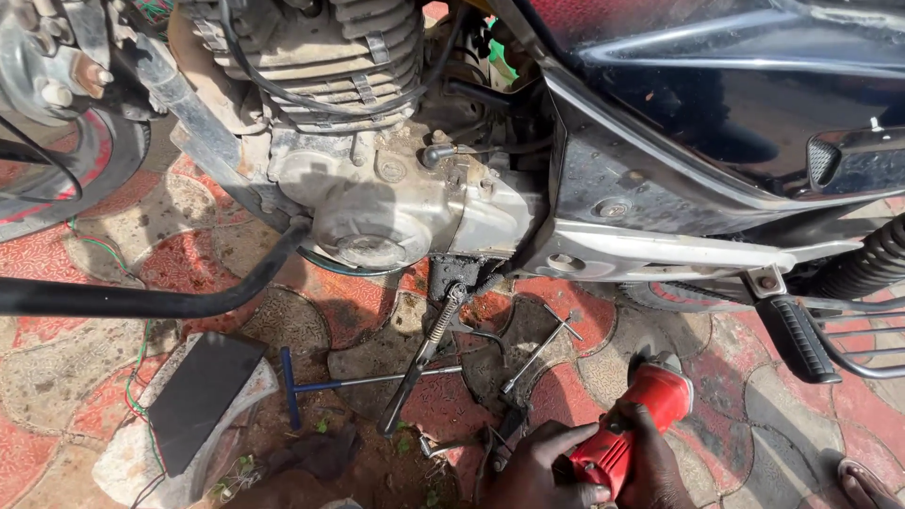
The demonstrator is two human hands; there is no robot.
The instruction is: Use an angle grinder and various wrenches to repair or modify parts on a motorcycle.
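Observation:
Low in the head view, both my hands hold a red angle grinder [633, 419]. My left hand [539, 467] wraps the rear of its body and my right hand [652, 471] grips it from the right. The grinder's head points up toward the underside of a black motorcycle [716, 104], just below its silver frame rail [650, 250]. The dusty engine [377, 198] sits to the upper left of the grinder. A side stand with a spring [424, 353] hangs down beneath the engine.
A blue-handled T-wrench [330, 385] and a second T-wrench [542, 344] lie on the red and grey patterned paving. A dark flat slab [198, 396] rests on a stone at lower left. The black exhaust pipe [141, 300] crosses left. A footpeg [799, 337] juts right.

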